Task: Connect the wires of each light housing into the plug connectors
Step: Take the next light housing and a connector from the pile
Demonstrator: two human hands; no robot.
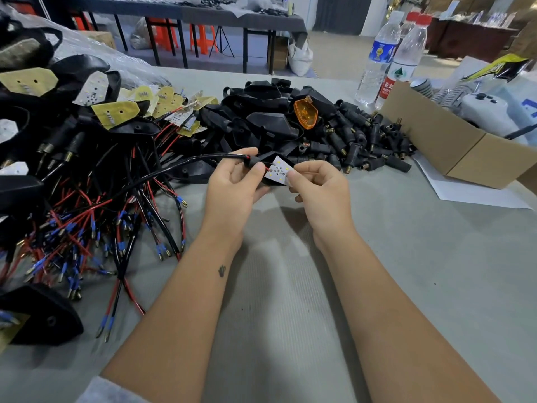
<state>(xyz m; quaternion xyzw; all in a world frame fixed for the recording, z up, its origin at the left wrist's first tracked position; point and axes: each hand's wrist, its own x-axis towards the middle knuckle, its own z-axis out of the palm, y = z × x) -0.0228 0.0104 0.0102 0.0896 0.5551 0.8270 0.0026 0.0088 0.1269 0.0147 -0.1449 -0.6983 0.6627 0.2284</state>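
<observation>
**Both hands on one light housing above the bench**

The light housing (268, 167) is a black, wedge-shaped shell held in the air just over the bench (319, 286), near the middle of the view; a small white LED board (279, 171) with yellowish chips and dark dots sits on its open face; a black cable (186, 165) with a glimpse of red wire enters through the housing's stem and trails away to the left. The left hand (232, 184) curls round the stem and cable, thumb on top; the right hand (316, 187) pinches the right edge of the board between thumb and fingers.

The bench is covered in a pale grey ribbed mat; on its left lies a tangle of red and black wires (96, 228) with blue-sleeved terminals, and housings with yellow or white boards; behind the hands rises a pile of black housings and plug connectors (363, 141), with one orange lens (305, 114) on top; to the right stand an open cardboard box (453, 146) and clear water bottles (392, 56); beyond, the room shows dark tables and orange stools.
</observation>
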